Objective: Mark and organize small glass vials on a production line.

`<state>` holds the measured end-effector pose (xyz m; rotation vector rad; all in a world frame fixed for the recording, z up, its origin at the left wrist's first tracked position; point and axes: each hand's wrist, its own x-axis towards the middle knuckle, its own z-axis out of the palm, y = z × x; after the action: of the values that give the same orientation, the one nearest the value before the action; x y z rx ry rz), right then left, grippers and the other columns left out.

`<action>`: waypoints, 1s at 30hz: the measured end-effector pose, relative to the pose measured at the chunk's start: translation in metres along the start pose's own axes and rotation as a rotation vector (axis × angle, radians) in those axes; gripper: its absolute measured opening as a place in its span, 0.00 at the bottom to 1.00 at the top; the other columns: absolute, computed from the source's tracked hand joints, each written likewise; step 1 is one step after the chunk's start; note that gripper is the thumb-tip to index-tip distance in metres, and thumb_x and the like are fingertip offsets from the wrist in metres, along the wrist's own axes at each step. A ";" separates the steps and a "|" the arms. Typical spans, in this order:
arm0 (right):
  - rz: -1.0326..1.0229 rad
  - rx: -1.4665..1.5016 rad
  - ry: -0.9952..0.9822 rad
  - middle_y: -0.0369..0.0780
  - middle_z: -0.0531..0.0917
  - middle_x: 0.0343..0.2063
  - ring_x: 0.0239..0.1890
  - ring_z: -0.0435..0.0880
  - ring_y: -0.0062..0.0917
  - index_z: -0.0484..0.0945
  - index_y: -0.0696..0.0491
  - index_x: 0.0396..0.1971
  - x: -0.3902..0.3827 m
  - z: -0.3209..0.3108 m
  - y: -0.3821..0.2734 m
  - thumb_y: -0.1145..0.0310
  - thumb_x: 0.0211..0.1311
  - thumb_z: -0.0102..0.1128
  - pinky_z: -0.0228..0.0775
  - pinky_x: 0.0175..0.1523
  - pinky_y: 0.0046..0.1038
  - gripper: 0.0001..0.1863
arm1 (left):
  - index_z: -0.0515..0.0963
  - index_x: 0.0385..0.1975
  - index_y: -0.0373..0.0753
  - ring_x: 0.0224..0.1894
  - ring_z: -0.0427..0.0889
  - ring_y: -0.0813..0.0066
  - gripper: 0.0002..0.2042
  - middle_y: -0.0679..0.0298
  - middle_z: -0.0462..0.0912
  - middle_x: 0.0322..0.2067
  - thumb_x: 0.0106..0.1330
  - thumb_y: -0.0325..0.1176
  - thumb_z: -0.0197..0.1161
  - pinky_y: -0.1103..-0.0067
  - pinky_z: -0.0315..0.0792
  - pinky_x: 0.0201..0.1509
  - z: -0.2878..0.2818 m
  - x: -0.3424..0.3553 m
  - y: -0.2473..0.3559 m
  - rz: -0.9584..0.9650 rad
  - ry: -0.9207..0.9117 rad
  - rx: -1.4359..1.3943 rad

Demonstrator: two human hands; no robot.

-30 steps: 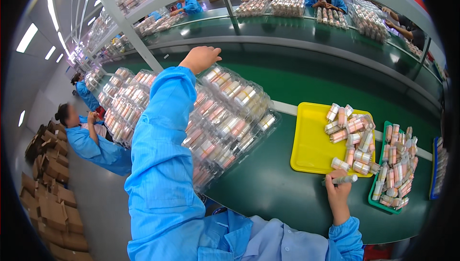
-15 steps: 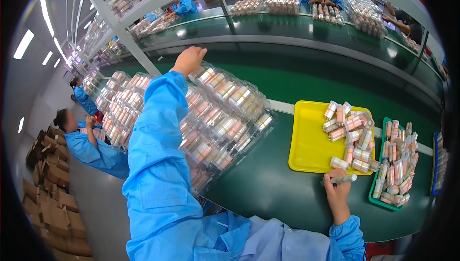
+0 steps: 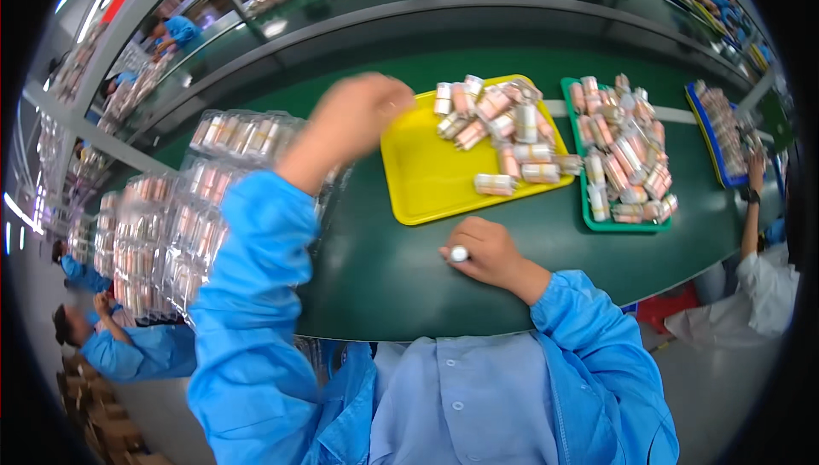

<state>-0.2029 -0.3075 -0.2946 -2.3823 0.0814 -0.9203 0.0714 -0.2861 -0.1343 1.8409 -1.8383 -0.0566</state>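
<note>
My left hand (image 3: 354,119) is raised over the left edge of the yellow tray (image 3: 418,183). Motion blurs its fingers, and nothing shows plainly in them. Just in front of the tray, my right hand (image 3: 495,253) is closed round a slim cylinder (image 3: 459,253), whose white end points up. Small clear cylinders with pink and white bands (image 3: 512,124) lie loosely on the tray's right half. To the left, behind my left arm, stand stacked clear plastic trays (image 3: 205,183) filled with similar cylinders.
A green tray (image 3: 627,226) heaped with cylinders sits right of the yellow one, with a blue tray (image 3: 721,145) beyond it. A co-worker (image 3: 751,277) reaches in at far right. Another person (image 3: 136,350) sits at the left. A rail (image 3: 384,21) runs behind the green table.
My view has swung right. My left hand has left the stacked plastic trays and come over beside the yellow tray. My right hand keeps the cylinder, now with its white end up.
</note>
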 end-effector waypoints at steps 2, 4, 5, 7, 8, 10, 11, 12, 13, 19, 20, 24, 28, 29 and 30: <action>-0.082 0.009 -0.012 0.39 0.82 0.29 0.31 0.82 0.35 0.81 0.52 0.28 0.004 0.004 -0.005 0.70 0.56 0.74 0.76 0.36 0.36 0.08 | 0.82 0.50 0.39 0.49 0.85 0.56 0.15 0.54 0.85 0.47 0.66 0.35 0.70 0.67 0.78 0.55 0.068 -0.018 0.026 0.084 -0.095 -0.091; -0.123 -0.009 0.003 0.39 0.82 0.29 0.32 0.82 0.34 0.81 0.52 0.28 0.003 0.003 -0.005 0.69 0.56 0.75 0.76 0.35 0.35 0.08 | 0.78 0.57 0.41 0.55 0.81 0.53 0.21 0.53 0.82 0.52 0.64 0.34 0.71 0.66 0.75 0.60 0.123 -0.022 0.048 0.174 -0.162 -0.129; -0.122 -0.009 0.006 0.38 0.81 0.29 0.32 0.82 0.34 0.80 0.52 0.29 0.001 0.003 -0.006 0.69 0.54 0.74 0.75 0.36 0.35 0.09 | 0.76 0.60 0.42 0.57 0.79 0.52 0.24 0.53 0.81 0.54 0.64 0.34 0.71 0.65 0.74 0.61 0.142 -0.021 0.058 0.189 -0.207 -0.134; -0.122 -0.002 0.010 0.38 0.78 0.30 0.34 0.80 0.34 0.79 0.51 0.30 -0.003 0.004 -0.007 0.67 0.50 0.74 0.74 0.38 0.36 0.11 | 0.76 0.60 0.41 0.55 0.80 0.51 0.25 0.53 0.81 0.52 0.62 0.33 0.72 0.63 0.74 0.61 0.165 -0.024 0.060 0.223 -0.200 -0.189; -0.125 -0.010 0.022 0.38 0.78 0.30 0.34 0.80 0.34 0.79 0.51 0.30 -0.003 0.004 -0.008 0.67 0.50 0.74 0.75 0.38 0.35 0.11 | 0.76 0.60 0.41 0.54 0.80 0.50 0.25 0.54 0.82 0.50 0.62 0.33 0.73 0.63 0.74 0.60 0.171 -0.025 0.059 0.237 -0.196 -0.215; -0.130 -0.019 0.042 0.38 0.80 0.30 0.35 0.81 0.34 0.80 0.51 0.30 -0.001 0.003 -0.010 0.68 0.49 0.75 0.75 0.38 0.34 0.11 | 0.76 0.59 0.40 0.52 0.80 0.50 0.26 0.54 0.81 0.48 0.60 0.32 0.74 0.64 0.75 0.59 0.171 -0.033 0.052 0.207 -0.120 -0.225; -0.114 -0.007 0.106 0.38 0.80 0.30 0.34 0.81 0.34 0.80 0.51 0.30 0.000 0.001 -0.009 0.68 0.49 0.76 0.76 0.37 0.34 0.11 | 0.76 0.59 0.40 0.52 0.80 0.50 0.26 0.54 0.81 0.47 0.60 0.31 0.74 0.64 0.75 0.58 0.167 -0.039 0.048 0.188 -0.082 -0.230; -0.098 0.005 0.170 0.38 0.81 0.30 0.33 0.82 0.34 0.80 0.51 0.30 0.002 -0.004 -0.008 0.69 0.50 0.76 0.76 0.37 0.34 0.11 | 0.77 0.57 0.40 0.50 0.80 0.51 0.26 0.55 0.81 0.45 0.58 0.31 0.75 0.65 0.75 0.56 0.163 -0.048 0.045 0.132 0.010 -0.251; -0.086 0.023 0.235 0.39 0.82 0.30 0.32 0.82 0.34 0.81 0.51 0.30 0.005 -0.007 -0.006 0.69 0.51 0.76 0.76 0.36 0.34 0.11 | 0.78 0.56 0.40 0.49 0.81 0.51 0.25 0.55 0.81 0.44 0.57 0.31 0.76 0.66 0.76 0.54 0.154 -0.059 0.046 0.074 0.104 -0.262; 0.274 0.277 0.517 0.38 0.83 0.26 0.27 0.83 0.27 0.81 0.54 0.28 0.013 -0.034 0.005 0.77 0.57 0.73 0.73 0.32 0.27 0.07 | 0.79 0.44 0.38 0.43 0.79 0.56 0.23 0.57 0.78 0.40 0.49 0.32 0.82 0.67 0.76 0.45 0.141 -0.130 0.079 -0.030 0.248 -0.332; 0.309 0.309 0.534 0.38 0.83 0.26 0.27 0.83 0.26 0.81 0.55 0.28 0.013 -0.033 0.004 0.78 0.57 0.72 0.73 0.32 0.27 0.07 | 0.79 0.44 0.38 0.42 0.79 0.56 0.23 0.57 0.78 0.40 0.49 0.32 0.82 0.67 0.76 0.45 0.151 -0.137 0.081 -0.046 0.232 -0.340; 0.200 0.129 0.411 0.38 0.83 0.25 0.26 0.83 0.27 0.80 0.55 0.29 0.010 -0.025 0.006 0.78 0.56 0.72 0.73 0.32 0.28 0.07 | 0.79 0.43 0.37 0.41 0.79 0.57 0.24 0.57 0.77 0.39 0.47 0.33 0.83 0.67 0.76 0.44 0.176 -0.148 0.076 -0.095 0.285 -0.353; 0.197 0.083 0.356 0.40 0.83 0.25 0.26 0.83 0.30 0.80 0.55 0.28 0.009 -0.022 0.007 0.78 0.56 0.73 0.74 0.31 0.30 0.07 | 0.81 0.45 0.37 0.41 0.79 0.58 0.24 0.58 0.77 0.39 0.48 0.32 0.82 0.68 0.76 0.43 0.176 -0.146 0.067 -0.090 0.312 -0.321; 0.196 0.076 0.350 0.40 0.83 0.25 0.26 0.82 0.31 0.80 0.55 0.27 0.010 -0.022 0.007 0.78 0.55 0.73 0.74 0.31 0.30 0.07 | 0.81 0.46 0.37 0.40 0.79 0.59 0.24 0.58 0.77 0.39 0.48 0.32 0.82 0.69 0.76 0.43 0.173 -0.146 0.069 -0.083 0.298 -0.309; 0.192 0.068 0.341 0.40 0.82 0.25 0.26 0.82 0.31 0.80 0.55 0.27 0.012 -0.022 0.007 0.78 0.55 0.73 0.74 0.31 0.31 0.07 | 0.81 0.47 0.37 0.40 0.79 0.60 0.25 0.58 0.78 0.40 0.49 0.31 0.82 0.70 0.76 0.43 0.172 -0.146 0.069 -0.077 0.284 -0.298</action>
<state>-0.2069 -0.3273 -0.2781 -2.0909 0.3960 -1.2036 -0.0699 -0.2017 -0.3035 1.6181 -1.4773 -0.0872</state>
